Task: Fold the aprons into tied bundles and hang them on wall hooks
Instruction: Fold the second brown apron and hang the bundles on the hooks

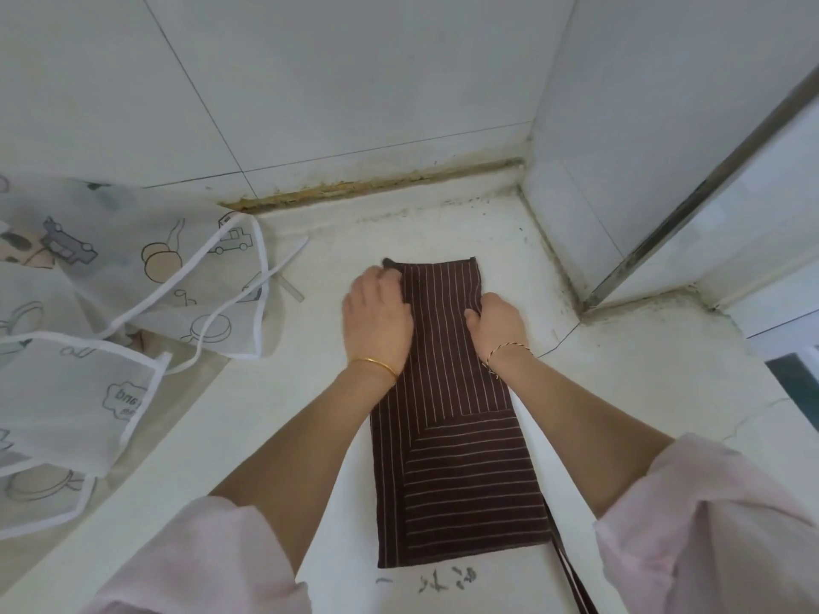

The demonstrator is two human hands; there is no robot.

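Brown apron [447, 392]: left grip [376, 316], right grip [496, 323]

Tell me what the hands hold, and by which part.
The brown striped apron: left hand grips its far left edge, right hand its right edge near the far end.

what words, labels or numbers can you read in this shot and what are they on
"and": upside down in a cloud-shaped outline on the white translucent cartoon-print apron; the smaller line beside it is too blurred to read.
Dark handwritten marks on the white countertop: too smudged to read.
Brown pinstriped folded apron: no text on it.
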